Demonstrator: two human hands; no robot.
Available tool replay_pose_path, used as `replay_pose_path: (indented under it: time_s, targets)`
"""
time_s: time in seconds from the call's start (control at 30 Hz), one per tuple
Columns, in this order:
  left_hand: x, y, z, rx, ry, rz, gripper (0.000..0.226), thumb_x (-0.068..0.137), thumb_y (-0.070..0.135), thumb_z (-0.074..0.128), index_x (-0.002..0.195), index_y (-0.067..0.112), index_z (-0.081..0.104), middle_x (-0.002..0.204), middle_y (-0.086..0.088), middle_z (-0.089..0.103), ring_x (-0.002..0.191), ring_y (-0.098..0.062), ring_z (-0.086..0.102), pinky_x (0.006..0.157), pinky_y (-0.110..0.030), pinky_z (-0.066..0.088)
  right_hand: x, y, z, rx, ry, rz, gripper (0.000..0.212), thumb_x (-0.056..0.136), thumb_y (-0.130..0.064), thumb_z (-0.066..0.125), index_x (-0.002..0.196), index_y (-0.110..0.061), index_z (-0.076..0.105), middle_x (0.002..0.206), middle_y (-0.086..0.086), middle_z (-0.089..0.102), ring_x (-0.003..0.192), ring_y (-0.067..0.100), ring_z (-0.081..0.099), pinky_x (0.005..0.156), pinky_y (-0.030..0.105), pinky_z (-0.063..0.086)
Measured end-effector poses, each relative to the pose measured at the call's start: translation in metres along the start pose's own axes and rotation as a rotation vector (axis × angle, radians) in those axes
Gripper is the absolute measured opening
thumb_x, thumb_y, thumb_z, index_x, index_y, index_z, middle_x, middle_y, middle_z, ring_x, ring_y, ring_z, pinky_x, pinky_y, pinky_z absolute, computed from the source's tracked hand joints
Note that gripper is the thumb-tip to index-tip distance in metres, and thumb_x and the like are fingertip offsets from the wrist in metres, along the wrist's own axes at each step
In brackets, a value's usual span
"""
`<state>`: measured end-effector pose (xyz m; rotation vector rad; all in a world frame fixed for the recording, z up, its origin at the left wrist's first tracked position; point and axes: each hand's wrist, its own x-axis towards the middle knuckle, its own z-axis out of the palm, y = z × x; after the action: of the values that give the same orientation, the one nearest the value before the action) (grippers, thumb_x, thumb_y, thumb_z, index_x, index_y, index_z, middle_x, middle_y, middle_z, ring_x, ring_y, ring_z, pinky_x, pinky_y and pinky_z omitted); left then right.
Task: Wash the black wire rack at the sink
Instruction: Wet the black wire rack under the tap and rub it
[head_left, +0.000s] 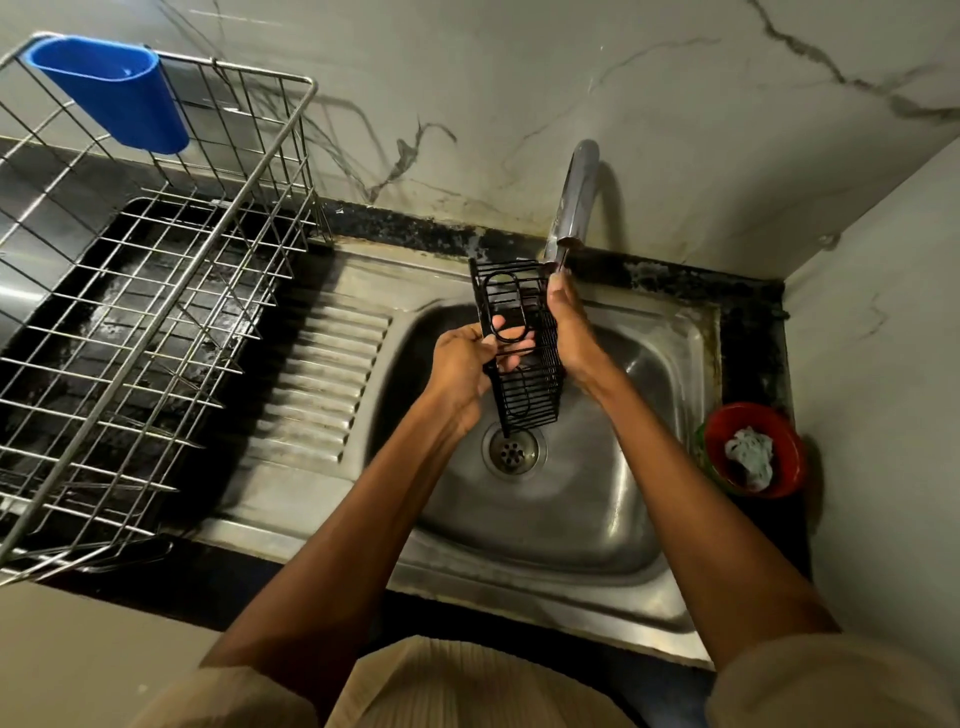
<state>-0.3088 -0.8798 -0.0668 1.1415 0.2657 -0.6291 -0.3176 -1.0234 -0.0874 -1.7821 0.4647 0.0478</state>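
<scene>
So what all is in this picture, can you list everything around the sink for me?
black wire rack: one, black, held upright over the sink basin, just under the tap spout
sink: one, steel, centre, with a round drain below the rack
ribbed draining board: one, steel, left of the basin
tap: one, chrome, behind the basin
dish basket: one, silver wire, on the left counter
blue cup holder: one, blue, hung on the basket's far rim
red bowl: one, red, right of the sink, with a whitish scrubber inside
left hand: grips the rack's left side
right hand: rests along the rack's right edge, fingers straight
</scene>
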Motion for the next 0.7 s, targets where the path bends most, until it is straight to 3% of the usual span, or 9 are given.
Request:
replay_pose_path:
  time_s: [0.03, 0.07, 0.13, 0.17, 0.23, 0.3, 0.37, 0.47, 0.7]
  targets:
    - [-0.001, -0.001, 0.0, -0.039, 0.008, -0.012, 0.034, 0.1, -0.012, 0.027, 0.104, 0.004, 0.057, 0.096, -0.016, 0.076, 0.085, -0.025, 0.076, 0.071, -0.028, 0.058, -0.002, 0.0, -0.003, 0.134, -0.034, 0.066, 0.077, 0.1, -0.063, 0.015, 0.137, -0.007, 0.053, 0.135, 0.011, 0.063, 0.119, 0.02, 0.061, 0.101, 0.029, 0.05]
    - [-0.002, -0.002, 0.0, -0.069, 0.011, -0.017, 0.034, 0.1, -0.013, 0.026, 0.104, 0.004, 0.055, 0.097, -0.017, 0.075, 0.084, -0.026, 0.076, 0.069, -0.027, 0.059, -0.001, 0.004, -0.004, 0.25, -0.084, 0.104, 0.079, 0.103, -0.06, 0.01, 0.117, -0.005, 0.065, 0.105, 0.008, 0.075, 0.088, 0.017, 0.07, 0.079, 0.025, 0.058]
    - [-0.003, -0.002, -0.003, -0.094, 0.023, -0.024, 0.033, 0.101, -0.014, 0.026, 0.104, 0.004, 0.053, 0.096, -0.018, 0.074, 0.081, -0.025, 0.077, 0.064, -0.024, 0.059, -0.003, 0.014, -0.002, 0.413, -0.209, 0.192, 0.084, 0.102, -0.06, 0.008, 0.102, -0.005, 0.072, 0.083, 0.005, 0.074, 0.065, 0.013, 0.065, 0.064, 0.025, 0.056]
    - [-0.005, -0.002, -0.004, -0.097, 0.036, -0.023, 0.033, 0.101, -0.014, 0.026, 0.104, 0.004, 0.053, 0.095, -0.018, 0.074, 0.079, -0.023, 0.077, 0.06, -0.023, 0.058, -0.004, 0.018, 0.001, 0.371, -0.212, 0.205, 0.084, 0.1, -0.067, 0.014, 0.111, -0.006, 0.071, 0.092, 0.006, 0.074, 0.073, 0.013, 0.067, 0.072, 0.029, 0.056]
    - [-0.008, -0.001, -0.007, -0.115, 0.068, -0.023, 0.033, 0.102, -0.013, 0.025, 0.102, 0.004, 0.052, 0.094, -0.019, 0.072, 0.073, -0.021, 0.076, 0.051, -0.021, 0.052, -0.007, 0.019, 0.01, 0.217, -0.16, 0.232, 0.085, 0.09, -0.08, 0.026, 0.138, -0.016, 0.055, 0.133, 0.005, 0.062, 0.12, 0.019, 0.06, 0.101, 0.036, 0.046]
    - [-0.009, -0.002, -0.012, -0.129, 0.119, -0.035, 0.032, 0.103, -0.013, 0.025, 0.1, 0.005, 0.051, 0.091, -0.018, 0.07, 0.068, -0.018, 0.075, 0.045, -0.018, 0.046, -0.015, 0.003, 0.019, 0.083, -0.15, 0.092, 0.081, 0.094, -0.075, 0.024, 0.158, -0.026, 0.023, 0.164, -0.002, 0.021, 0.151, 0.015, 0.018, 0.117, 0.034, 0.017]
    - [-0.01, -0.005, -0.019, -0.13, 0.166, -0.045, 0.032, 0.105, -0.011, 0.025, 0.099, 0.007, 0.05, 0.089, -0.014, 0.068, 0.067, -0.012, 0.075, 0.043, -0.016, 0.041, -0.023, -0.01, 0.029, -0.026, -0.154, -0.108, 0.068, 0.1, -0.061, 0.02, 0.158, -0.029, 0.009, 0.166, -0.008, 0.0, 0.152, 0.007, -0.002, 0.12, 0.031, 0.002]
    - [-0.011, -0.007, -0.033, -0.175, 0.201, -0.065, 0.034, 0.106, -0.008, 0.024, 0.093, 0.011, 0.049, 0.075, -0.007, 0.074, 0.059, -0.008, 0.073, 0.04, -0.013, 0.036, -0.019, -0.004, 0.032, -0.203, -0.162, -0.21, 0.061, 0.104, -0.053, 0.016, 0.159, -0.029, 0.006, 0.166, -0.009, -0.004, 0.151, 0.006, -0.006, 0.123, 0.034, -0.003]
    - [-0.022, -0.006, -0.071, -0.159, 0.241, -0.036, 0.034, 0.106, -0.006, 0.027, 0.091, 0.011, 0.053, 0.063, -0.002, 0.073, 0.051, -0.004, 0.067, 0.036, -0.01, 0.027, -0.004, 0.055, 0.007, -0.441, 0.041, 0.185, 0.075, 0.098, -0.066, 0.003, 0.158, -0.023, -0.009, 0.165, 0.0, -0.015, 0.152, 0.02, -0.013, 0.124, 0.051, -0.004]
